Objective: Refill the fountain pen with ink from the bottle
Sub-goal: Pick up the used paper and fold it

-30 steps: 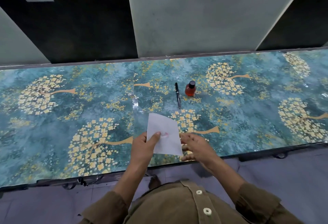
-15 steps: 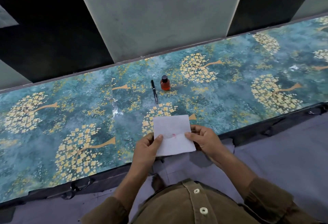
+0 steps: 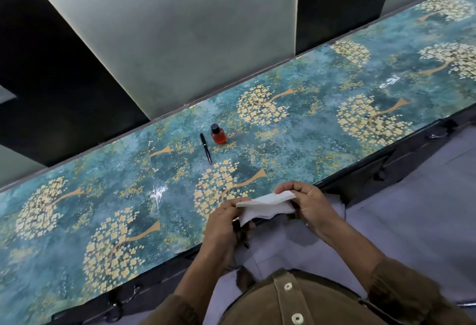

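A black fountain pen [image 3: 206, 148] lies capped on the patterned table, with a small bottle of red ink [image 3: 218, 134] standing just to its right, black cap on. Both sit well beyond my hands. At the table's near edge my left hand [image 3: 223, 224] and my right hand [image 3: 309, 205] pinch the two ends of a white tissue [image 3: 265, 207], which is bent into a fold between them. Neither hand touches the pen or the bottle.
The table [image 3: 128, 196] is long and narrow, covered in a teal sheet with golden trees. Grey and black wall panels [image 3: 167, 41] rise right behind it. Grey floor [image 3: 412, 221] lies to my right, past the table's dark front edge.
The tissue, held flat before, is now folded over between my hands. The view has tilted and shifted, so the pen and bottle appear further up and left.
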